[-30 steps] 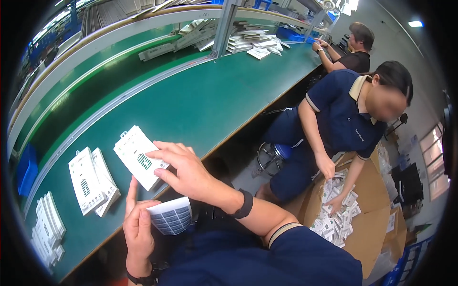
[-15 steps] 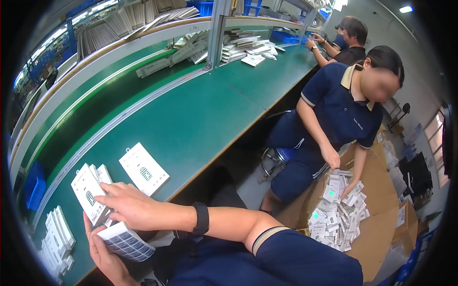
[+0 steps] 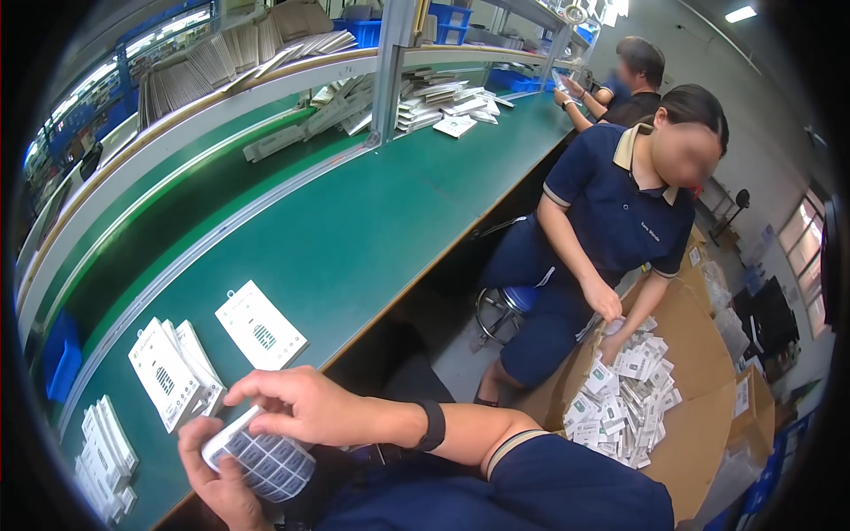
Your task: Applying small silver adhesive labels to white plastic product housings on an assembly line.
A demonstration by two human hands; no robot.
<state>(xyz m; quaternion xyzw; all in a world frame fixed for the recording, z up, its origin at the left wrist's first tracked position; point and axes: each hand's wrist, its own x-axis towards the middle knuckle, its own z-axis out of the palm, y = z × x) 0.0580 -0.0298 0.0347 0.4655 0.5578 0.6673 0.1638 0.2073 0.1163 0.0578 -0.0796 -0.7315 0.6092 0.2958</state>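
My left hand [image 3: 221, 482] is closed around a curved sheet of labels [image 3: 282, 467], a white backing with a grid of dark stickers. Over its upper edge my right hand [image 3: 305, 407] curls, the thumb against the sheet and the index finger bent past the edge; whether a single sticker is between them I cannot tell. Just beyond my hands lies a small stack of flat white boxes [image 3: 165, 376] with green-and-black print. One similar white box [image 3: 261, 326] lies alone to the right of that stack.
More white boxes [image 3: 108, 456] stand at the left on the green bench [image 3: 354, 239]. A blue bin [image 3: 62, 356] sits at the far left. Beside me a co-worker [image 3: 620, 212] reaches into a large carton [image 3: 699, 354] of small white packets. Piled boxes [image 3: 447, 102] lie farther along.
My right hand has moved off the stacked boxes to the label sheet. My left hand has shifted right and down with the sheet. The view has tilted slightly.
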